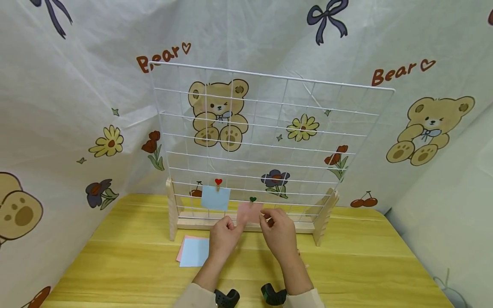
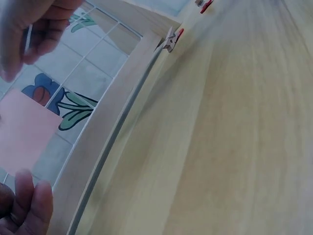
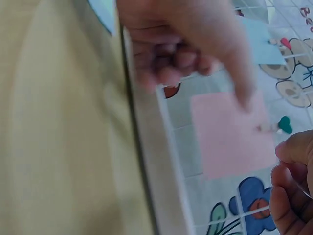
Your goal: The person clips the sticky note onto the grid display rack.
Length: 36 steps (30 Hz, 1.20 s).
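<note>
A pink paper square hangs on a white wire grid, under a small wooden peg with a green heart. My left hand is at the square's lower left, one digit stretched out across the paper in the right wrist view and the other fingers bent. At the square's right edge is my right hand, its thumb and fingers loosely bent with a gap between them. Up and to the left, a light blue paper square hangs from a peg with a red heart.
The grid stands in a wooden base on a yellow wood-grain table. Blue and pink paper squares lie left of my left forearm. Small pegs with red tops lie before the base. A bear-print cloth hangs behind.
</note>
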Tool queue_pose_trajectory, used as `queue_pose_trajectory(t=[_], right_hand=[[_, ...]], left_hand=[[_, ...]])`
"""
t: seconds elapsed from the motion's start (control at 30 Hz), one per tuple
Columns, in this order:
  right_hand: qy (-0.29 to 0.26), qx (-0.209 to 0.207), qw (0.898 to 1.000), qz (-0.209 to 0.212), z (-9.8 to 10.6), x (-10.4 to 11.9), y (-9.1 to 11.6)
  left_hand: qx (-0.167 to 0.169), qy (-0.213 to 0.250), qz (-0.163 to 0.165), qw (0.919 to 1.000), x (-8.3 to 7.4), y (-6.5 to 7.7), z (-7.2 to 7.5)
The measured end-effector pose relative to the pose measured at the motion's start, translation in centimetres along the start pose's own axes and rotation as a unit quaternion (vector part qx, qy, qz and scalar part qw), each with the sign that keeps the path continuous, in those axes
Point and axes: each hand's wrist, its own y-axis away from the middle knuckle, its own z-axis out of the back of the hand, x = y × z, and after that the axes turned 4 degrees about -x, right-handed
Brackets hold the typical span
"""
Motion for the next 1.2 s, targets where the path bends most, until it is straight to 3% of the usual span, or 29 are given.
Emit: queue_pose_trajectory(t=[0.27, 0.53, 0.7, 0.87, 1.0, 1.2], right_hand=[[0.006, 0.028, 0.999, -0.029, 0.0, -1.2, 2.0], [0.039, 0.091, 0.992, -0.075, 2.1, -2.5, 2.6], [0.042, 0.136, 0.982, -0.125, 3.5, -3.7, 2.7], [0.038, 0.163, 0.972, -0.162, 4.3, -4.9, 2.4], [0.043, 0.175, 0.967, -0.178, 4.7, -5.4, 2.4], [0.043, 0.182, 0.964, -0.189, 4.9, -5.7, 2.3]], left_hand=[[0.012, 0.023, -0.023, 0.9994, -0.3, 0.3, 0.0], [0.019, 0.026, -0.038, 0.9988, -0.6, 0.8, 0.3], [0.037, 0.021, -0.039, 0.9983, -1.1, 0.9, 0.8], [0.055, 0.014, -0.044, 0.9974, -1.2, 1.1, 2.1], [0.072, 0.006, -0.029, 0.997, -0.6, 1.3, 3.4], [0.079, -0.016, -0.018, 0.9965, 0.1, 1.2, 5.3]])
